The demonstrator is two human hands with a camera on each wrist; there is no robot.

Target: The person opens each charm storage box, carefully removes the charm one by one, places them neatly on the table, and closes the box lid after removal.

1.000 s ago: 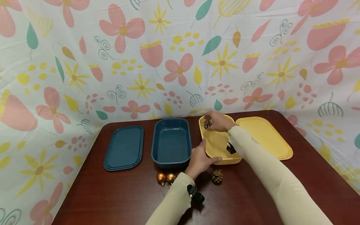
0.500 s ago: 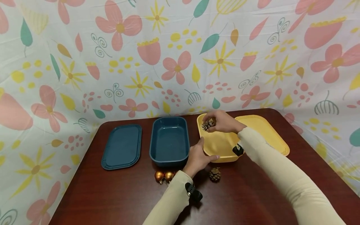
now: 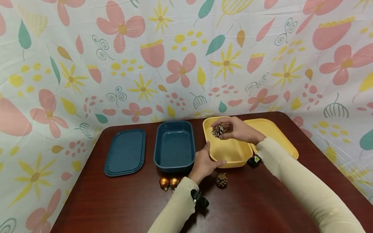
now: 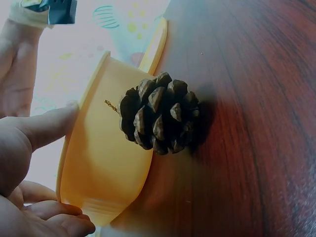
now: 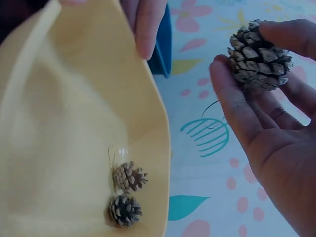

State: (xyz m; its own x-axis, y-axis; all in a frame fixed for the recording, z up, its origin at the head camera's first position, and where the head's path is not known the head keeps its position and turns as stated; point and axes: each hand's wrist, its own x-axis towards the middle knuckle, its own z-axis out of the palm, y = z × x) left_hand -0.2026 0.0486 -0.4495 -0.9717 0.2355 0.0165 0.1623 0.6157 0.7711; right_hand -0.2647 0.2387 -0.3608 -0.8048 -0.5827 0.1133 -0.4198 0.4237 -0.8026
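- The held pinecone [image 5: 259, 57], its scales tipped with white, is above the far end of the yellow box [image 3: 230, 151], clear of the box floor.
- The right hand [image 3: 240, 129] holds this pinecone at its fingertips, with the thumb on one side and the fingers on the other; a thin thread hangs below it in the right wrist view.
- The left hand [image 3: 203, 163] holds the near left corner of the yellow box, thumb and fingers spread wide around it: the thumb lies at the near rim, the fingers along the left side.
- Inside the yellow box, 2 pinecones lie close together near the wall: a paler pinecone [image 5: 129, 177] with a thread loop beside it, and a darker pinecone [image 5: 124, 211].
- 1 brown pinecone [image 3: 221, 180] with a gold loop rests on the bench [image 3: 247, 207], just in front of the yellow box.
- The yellow lid [image 3: 272, 133] lies flat just right of that box.
- To the left stands the blue box [image 3: 175, 149], open at the top, and farther left the blue lid [image 3: 125, 152] lies flat.
- At least 2 shiny gold baubles [image 3: 164, 183] sit in front of the blue box, partly hidden by the left sleeve [image 3: 177, 207].
- A flower-print cloth [image 3: 186, 38] hangs behind.
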